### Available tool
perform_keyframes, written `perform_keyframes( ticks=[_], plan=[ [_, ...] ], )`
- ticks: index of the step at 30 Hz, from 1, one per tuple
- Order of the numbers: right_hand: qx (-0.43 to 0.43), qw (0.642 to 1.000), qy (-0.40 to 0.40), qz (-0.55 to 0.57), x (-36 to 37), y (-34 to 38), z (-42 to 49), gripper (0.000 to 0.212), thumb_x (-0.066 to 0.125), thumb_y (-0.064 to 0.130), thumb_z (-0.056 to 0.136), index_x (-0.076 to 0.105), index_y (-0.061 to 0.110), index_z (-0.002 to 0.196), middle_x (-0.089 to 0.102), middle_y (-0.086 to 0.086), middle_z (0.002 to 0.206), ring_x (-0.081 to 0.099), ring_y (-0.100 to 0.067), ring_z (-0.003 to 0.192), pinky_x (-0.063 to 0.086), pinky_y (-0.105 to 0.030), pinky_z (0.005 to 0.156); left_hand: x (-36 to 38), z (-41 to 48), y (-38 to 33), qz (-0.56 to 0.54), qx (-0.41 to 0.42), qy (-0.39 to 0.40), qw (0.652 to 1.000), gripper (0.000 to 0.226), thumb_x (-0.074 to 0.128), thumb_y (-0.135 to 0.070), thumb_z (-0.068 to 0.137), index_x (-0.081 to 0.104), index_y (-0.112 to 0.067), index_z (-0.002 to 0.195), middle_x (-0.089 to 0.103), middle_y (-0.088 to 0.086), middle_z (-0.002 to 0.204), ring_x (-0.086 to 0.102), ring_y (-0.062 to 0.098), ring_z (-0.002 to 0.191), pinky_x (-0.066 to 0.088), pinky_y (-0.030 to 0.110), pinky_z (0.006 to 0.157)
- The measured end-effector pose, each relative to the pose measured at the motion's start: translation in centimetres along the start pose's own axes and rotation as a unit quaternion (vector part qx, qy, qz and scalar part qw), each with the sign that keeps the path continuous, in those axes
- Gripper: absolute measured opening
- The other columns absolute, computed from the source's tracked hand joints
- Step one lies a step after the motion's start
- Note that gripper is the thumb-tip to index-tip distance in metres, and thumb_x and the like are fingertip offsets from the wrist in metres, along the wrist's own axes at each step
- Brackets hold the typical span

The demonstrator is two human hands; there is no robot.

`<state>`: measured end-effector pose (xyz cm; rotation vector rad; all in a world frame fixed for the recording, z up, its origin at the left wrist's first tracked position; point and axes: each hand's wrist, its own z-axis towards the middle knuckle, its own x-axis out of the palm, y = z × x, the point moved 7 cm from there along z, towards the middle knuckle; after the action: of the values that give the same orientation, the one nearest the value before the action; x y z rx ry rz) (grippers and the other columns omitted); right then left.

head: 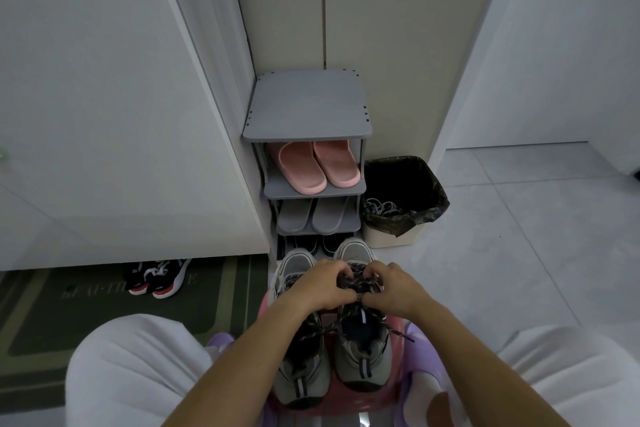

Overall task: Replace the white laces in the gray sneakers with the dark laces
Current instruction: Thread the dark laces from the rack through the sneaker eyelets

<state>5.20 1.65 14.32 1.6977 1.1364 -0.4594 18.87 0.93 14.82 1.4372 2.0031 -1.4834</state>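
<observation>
Two gray sneakers stand side by side on a pink stool [394, 329] between my knees, toes pointing away from me. The right sneaker [363, 354] carries dark speckled laces [360, 282] over its tongue. My left hand [318, 286] and my right hand [391, 288] meet over that lacing, fingers curled and pinching the dark lace from both sides. Loose dark lace ends [398, 333] trail beside the shoe's opening. The left sneaker [301, 367] also shows dark lace near its opening, and my left forearm hides part of it.
A gray shoe rack [308, 114] with pink slippers [318, 166] and gray slippers stands ahead. To its right a bin with a black bag [415, 211] holds pale laces [382, 208]. Black-and-red sneakers [159, 277] lie on a green mat at left.
</observation>
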Motion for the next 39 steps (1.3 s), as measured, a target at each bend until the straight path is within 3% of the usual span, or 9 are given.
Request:
perform_keyframes(
  ticks=[5,10,15,22,26,28,31,35,39],
  plan=[
    [0.002,1.000,-0.009,0.011,-0.5,-0.6,-0.3,0.040,0.065,0.038,0.074,0.050,0.032,0.111,0.046,-0.002,0.106,0.054,-0.020,0.093,0.046,-0.028,0.084,-0.6,-0.2,0.7,0.007,-0.012,-0.002,1.000,0.041,0.064,-0.039,0.077,0.053,-0.034,0.116,0.049,-0.003,0.119,0.050,0.012,0.095,0.039,0.025,0.074],
    [-0.034,0.998,-0.027,0.036,-0.6,-0.4,-0.9,0.044,0.066,0.034,0.078,0.048,0.031,0.119,0.046,-0.001,0.106,0.054,-0.016,0.083,0.043,-0.024,0.077,-0.8,-1.0,0.3,-0.051,0.035,-0.010,0.998,0.043,0.066,-0.031,0.083,0.050,-0.032,0.123,0.046,-0.002,0.112,0.052,0.011,0.093,0.040,0.021,0.078],
    [-0.066,0.997,-0.029,0.011,-0.5,-0.2,-1.1,0.033,0.064,0.034,0.080,0.052,0.029,0.110,0.046,-0.001,0.109,0.055,-0.017,0.086,0.043,-0.023,0.078,-0.5,-1.2,0.4,-0.025,0.051,0.001,0.998,0.025,0.062,-0.035,0.085,0.056,-0.030,0.109,0.043,-0.005,0.103,0.050,0.011,0.091,0.043,0.024,0.082],
    [-0.054,0.998,-0.041,-0.019,-1.1,-0.5,-1.5,0.030,0.060,0.039,0.084,0.053,0.032,0.112,0.047,0.003,0.104,0.051,-0.013,0.079,0.044,-0.025,0.078,-0.8,-1.1,0.5,-0.009,0.049,-0.008,0.999,0.018,0.062,-0.037,0.084,0.054,-0.032,0.099,0.048,-0.005,0.094,0.049,0.010,0.080,0.041,0.024,0.069],
    [-0.057,0.997,-0.033,0.047,-0.6,-0.2,-2.2,0.031,0.063,0.043,0.084,0.049,0.031,0.110,0.054,0.004,0.089,0.051,-0.008,0.073,0.042,-0.022,0.070,-1.0,-2.1,-0.1,-0.015,0.046,-0.036,0.998,0.030,0.064,-0.038,0.084,0.055,-0.026,0.110,0.053,-0.003,0.098,0.053,0.011,0.087,0.044,0.023,0.075],
    [-0.032,0.995,-0.041,0.081,-0.5,-0.8,-2.9,0.028,0.065,0.042,0.083,0.047,0.028,0.098,0.055,0.006,0.076,0.052,-0.007,0.066,0.041,-0.022,0.064,-1.8,-3.1,-0.2,0.011,0.034,-0.074,0.997,0.030,0.066,-0.044,0.081,0.057,-0.024,0.102,0.054,-0.005,0.094,0.053,0.012,0.086,0.046,0.027,0.076],
    [0.012,0.999,-0.038,0.031,0.0,-1.6,-3.7,0.028,0.069,0.047,0.077,0.046,0.031,0.076,0.058,0.009,0.073,0.055,-0.010,0.071,0.044,-0.025,0.065,-1.4,-4.7,-0.5,0.156,0.003,-0.022,0.987,0.037,0.065,-0.055,0.076,0.063,-0.020,0.088,0.059,-0.005,0.086,0.058,0.014,0.084,0.045,0.030,0.071],
    [0.051,0.997,-0.024,-0.061,-0.2,-1.4,-4.7,0.023,0.064,0.046,0.080,0.049,0.030,0.071,0.061,0.008,0.087,0.058,-0.014,0.088,0.045,-0.026,0.070,0.4,-5.7,-1.6,0.260,0.019,0.030,0.965,0.027,0.061,-0.028,0.082,0.048,-0.015,0.063,0.047,0.000,0.065,0.061,0.027,0.080,0.040,0.031,0.063],
    [0.045,0.991,-0.006,-0.130,-0.2,0.1,-5.1,0.015,0.057,0.036,0.081,0.051,0.026,0.072,0.062,0.002,0.091,0.058,-0.018,0.086,0.042,-0.025,0.067,0.6,-5.3,-2.3,0.139,0.011,-0.006,0.990,0.013,0.059,-0.027,0.084,0.066,-0.017,0.089,0.067,0.002,0.091,0.064,0.022,0.089,0.051,0.034,0.075]
  ],
)
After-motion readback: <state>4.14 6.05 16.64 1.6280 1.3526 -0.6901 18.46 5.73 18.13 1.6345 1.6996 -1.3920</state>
